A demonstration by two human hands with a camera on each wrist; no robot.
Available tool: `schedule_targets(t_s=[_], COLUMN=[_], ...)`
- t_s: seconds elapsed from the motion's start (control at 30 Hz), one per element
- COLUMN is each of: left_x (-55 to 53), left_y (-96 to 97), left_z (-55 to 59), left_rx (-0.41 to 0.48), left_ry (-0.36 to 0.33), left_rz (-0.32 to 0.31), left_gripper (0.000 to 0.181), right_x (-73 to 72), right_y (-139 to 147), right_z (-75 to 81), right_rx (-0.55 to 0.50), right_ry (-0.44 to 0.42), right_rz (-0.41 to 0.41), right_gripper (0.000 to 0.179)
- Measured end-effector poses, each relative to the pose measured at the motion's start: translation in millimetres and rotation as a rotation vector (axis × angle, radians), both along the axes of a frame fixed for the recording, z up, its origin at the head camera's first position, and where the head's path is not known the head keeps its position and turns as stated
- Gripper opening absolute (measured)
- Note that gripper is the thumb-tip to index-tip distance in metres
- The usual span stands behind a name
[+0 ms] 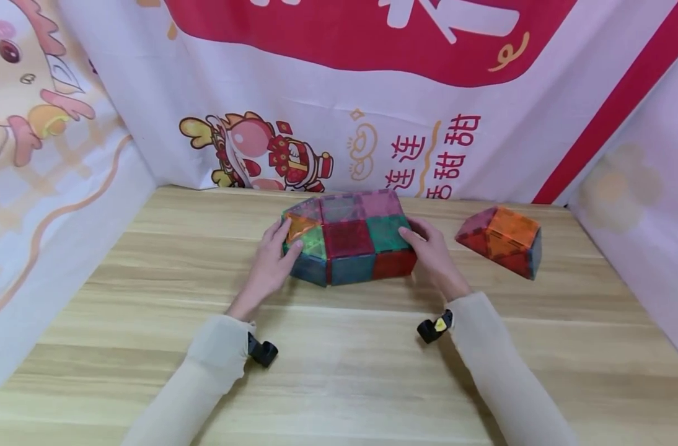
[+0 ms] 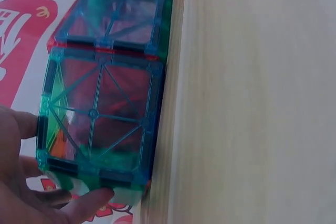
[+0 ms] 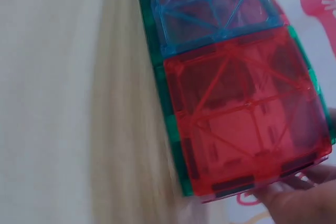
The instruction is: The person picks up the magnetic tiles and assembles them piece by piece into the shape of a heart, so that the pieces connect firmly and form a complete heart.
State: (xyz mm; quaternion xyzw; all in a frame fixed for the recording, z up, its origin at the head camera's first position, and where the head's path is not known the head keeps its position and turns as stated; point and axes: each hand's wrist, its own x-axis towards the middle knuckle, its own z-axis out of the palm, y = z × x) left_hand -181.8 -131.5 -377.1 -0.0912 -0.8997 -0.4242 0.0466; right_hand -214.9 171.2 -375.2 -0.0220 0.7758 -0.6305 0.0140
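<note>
A long box built of translucent magnetic tiles [image 1: 348, 240] lies between both hands near the back of the table. Its top shows red, green, pink and grey squares, with orange and light-green triangles at the angled left end. My left hand [image 1: 270, 260] grips that left end, fingers at its side and thumb near the front corner. At the right end, my right hand [image 1: 432, 251] holds the box, its thumb on the green top tile. Up close, the left wrist view shows blue side tiles [image 2: 94, 111], and the right wrist view a red side tile [image 3: 249, 119]. Some fingers are hidden behind the box.
A smaller magnetic-tile piece [image 1: 506, 238], orange, red and blue, stands on the table to the right of the box. Behind the wood-grain table [image 1: 339, 371] hangs a printed white and red cloth [image 1: 316, 80]. More cloth borders the left and right sides.
</note>
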Motion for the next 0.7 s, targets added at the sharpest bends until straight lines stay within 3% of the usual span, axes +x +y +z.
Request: schedule_targets(t_s=[0.2, 0.33, 0.53, 0.7], left_x=[1.1, 0.6, 1.3, -2.1], left_y=[13.8, 25.3, 29.8, 28.8], left_z=[1.3, 0.5, -5.1, -6.5], left_rx=[0.010, 0.048, 0.108, 0.138], left_ry=[-0.036, -0.039, -0.062, -0.051], left_rz=[0.096, 0.145, 0.197, 0.185], left_gripper=[0.065, 0.067, 0.069, 0.070], right_x=[-32.9, -47.6, -58.8, -61.1], right_y=[0, 3, -3, -10], right_z=[0.7, 4.3, 8.0, 7.7], right_rx=[0.056, 0.091, 0.136, 0.171], right_ry=[0.006, 0.019, 0.056, 0.144], right_rz=[-0.029, -0.045, -0.104, -0.197], right_gripper=[0.046, 0.045, 0.039, 0.033])
